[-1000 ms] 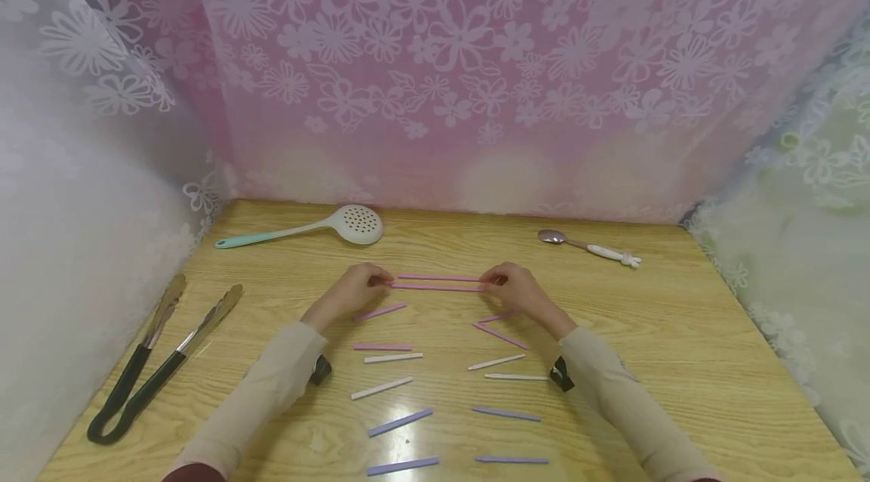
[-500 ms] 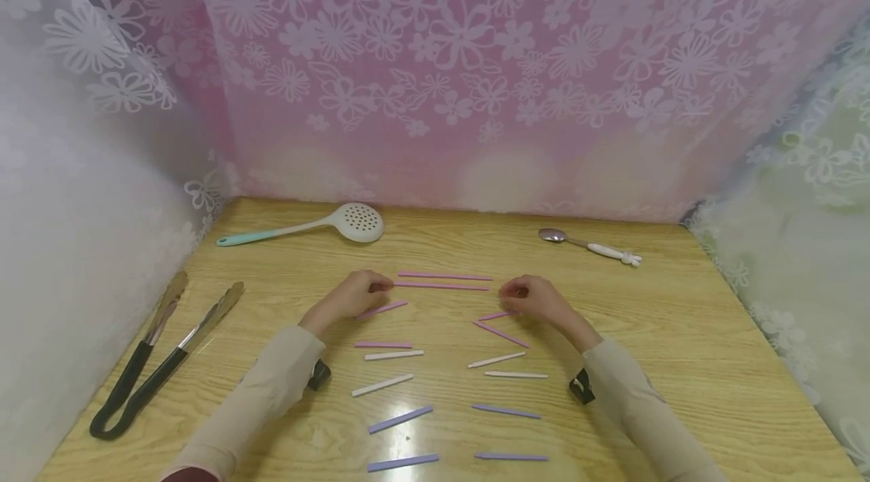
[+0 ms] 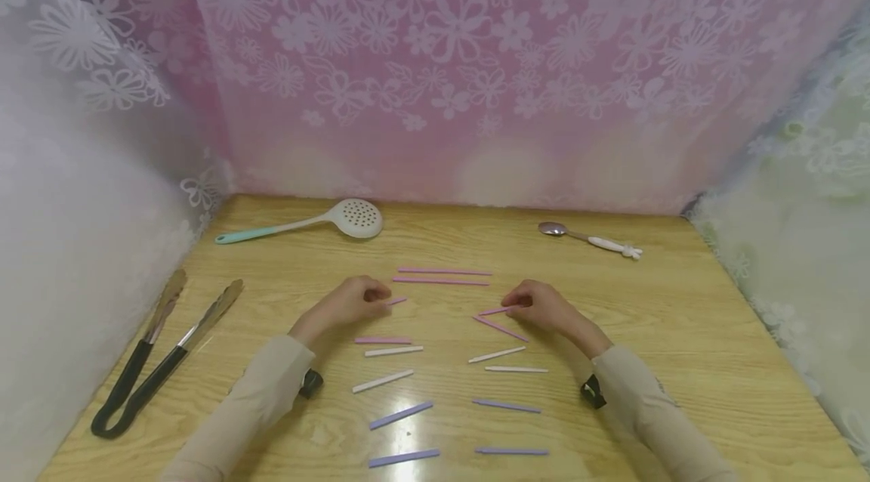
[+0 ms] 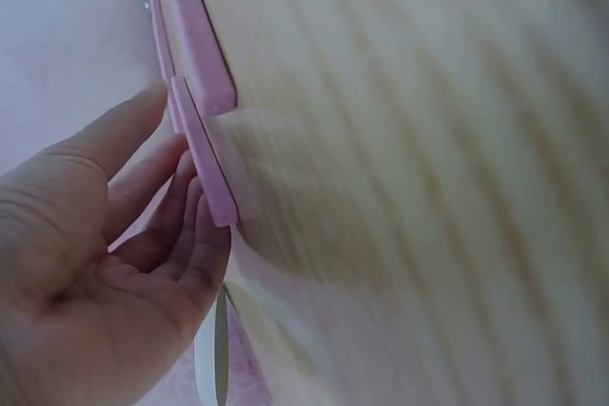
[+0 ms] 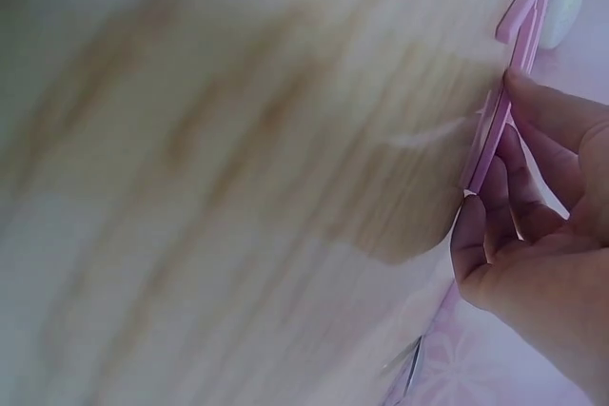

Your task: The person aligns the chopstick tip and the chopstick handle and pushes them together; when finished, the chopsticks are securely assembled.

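My left hand (image 3: pixel 352 302) pinches a short, square-ended pink chopstick piece (image 4: pixel 205 154) between thumb and fingers; in the head view only its right end shows past the fingertips. Opposite, my right hand (image 3: pixel 542 308) pinches the right end of a thinner pink chopstick piece (image 3: pixel 495 311). Just below that one slants another thin pink piece (image 3: pixel 500 329), their left ends close together. Beyond my hands, two long pink chopsticks (image 3: pixel 445 271) lie side by side on the table. Another short pink piece (image 3: pixel 383 341) lies nearer me on the left.
White pieces (image 3: pixel 393 351) and purple pieces (image 3: pixel 404 458) lie in left and right columns on the wooden table (image 3: pixel 680 361). Tongs (image 3: pixel 139 376) lie at left, a slotted skimmer (image 3: pixel 356 218) at back left, a spoon (image 3: pixel 608 244) at back right. Curtains enclose three sides.
Both hands have let go of the lower long pink chopstick, the right hand first, and have come toward me. Each now holds a short pink piece.
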{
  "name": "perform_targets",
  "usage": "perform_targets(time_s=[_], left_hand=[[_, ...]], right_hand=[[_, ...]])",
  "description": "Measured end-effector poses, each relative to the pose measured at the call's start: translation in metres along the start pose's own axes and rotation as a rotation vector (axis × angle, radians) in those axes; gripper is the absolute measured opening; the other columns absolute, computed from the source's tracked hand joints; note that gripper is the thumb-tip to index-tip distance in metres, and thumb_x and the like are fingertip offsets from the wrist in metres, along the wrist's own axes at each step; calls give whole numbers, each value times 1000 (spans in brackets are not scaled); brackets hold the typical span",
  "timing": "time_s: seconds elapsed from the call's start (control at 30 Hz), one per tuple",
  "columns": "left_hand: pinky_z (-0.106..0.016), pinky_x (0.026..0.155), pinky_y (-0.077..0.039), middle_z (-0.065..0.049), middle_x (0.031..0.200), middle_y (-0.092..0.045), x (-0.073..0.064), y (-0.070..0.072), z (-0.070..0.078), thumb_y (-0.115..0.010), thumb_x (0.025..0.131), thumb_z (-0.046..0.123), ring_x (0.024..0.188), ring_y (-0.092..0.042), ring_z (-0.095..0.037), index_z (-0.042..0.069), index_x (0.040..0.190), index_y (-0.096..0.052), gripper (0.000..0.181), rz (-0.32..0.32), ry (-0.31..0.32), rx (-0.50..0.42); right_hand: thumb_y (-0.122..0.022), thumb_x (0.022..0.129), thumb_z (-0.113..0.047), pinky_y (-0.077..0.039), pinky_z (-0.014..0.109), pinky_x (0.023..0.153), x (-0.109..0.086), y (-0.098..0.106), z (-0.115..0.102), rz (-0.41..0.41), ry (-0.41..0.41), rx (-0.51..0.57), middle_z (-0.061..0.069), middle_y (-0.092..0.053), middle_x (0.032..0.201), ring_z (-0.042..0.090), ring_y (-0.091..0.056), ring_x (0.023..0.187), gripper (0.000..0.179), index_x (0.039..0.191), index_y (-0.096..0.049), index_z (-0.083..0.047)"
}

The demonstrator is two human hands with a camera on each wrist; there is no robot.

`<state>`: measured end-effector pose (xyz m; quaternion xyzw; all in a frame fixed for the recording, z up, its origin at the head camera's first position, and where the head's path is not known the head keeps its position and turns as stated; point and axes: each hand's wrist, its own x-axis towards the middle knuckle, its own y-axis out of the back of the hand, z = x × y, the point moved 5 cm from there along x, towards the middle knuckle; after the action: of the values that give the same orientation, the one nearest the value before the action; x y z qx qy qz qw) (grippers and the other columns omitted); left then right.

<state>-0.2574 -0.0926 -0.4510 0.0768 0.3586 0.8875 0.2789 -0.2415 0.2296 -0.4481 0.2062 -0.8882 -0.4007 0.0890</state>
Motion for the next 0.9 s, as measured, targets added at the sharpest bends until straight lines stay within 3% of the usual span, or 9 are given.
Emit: perform_targets(time_s=[0.27,0.57,0.67,0.9], left_hand=[[-25,71,-48,-10,99,-67,0,0,1,-66,89,6,81,-54,-13,-2,106,-68,19,1,-34,62],[-25,72,-48,-9,99,-68,2,-1,-1,-63,90,4,82,-55,-12,-1,105,-69,17,12,-44,55],[-26,74,-49,-9,99,-67,1,-1,3,-63,90,5,84,-56,-13,-1,105,-69,17,26,-70,52],[-32,82,-51,-9,103,-67,-2,-1,20,-61,92,7,91,-60,-19,0,108,-68,18,51,-133,8]], right_hand=[[-67,86,-4,-51,28,77,2,1,1,-1,-11,-22,6,-65,90,18,-61,86,8,93,-71,-1],[-67,86,-4,-48,24,71,3,2,2,9,-40,-5,7,-66,89,13,-57,81,8,92,-71,-1],[-66,87,-5,-50,28,73,1,2,1,14,-66,13,7,-66,92,15,-58,83,8,93,-71,-2],[-66,88,-8,-52,31,75,1,1,-12,39,-31,13,6,-67,89,16,-60,82,10,95,-70,-2]])
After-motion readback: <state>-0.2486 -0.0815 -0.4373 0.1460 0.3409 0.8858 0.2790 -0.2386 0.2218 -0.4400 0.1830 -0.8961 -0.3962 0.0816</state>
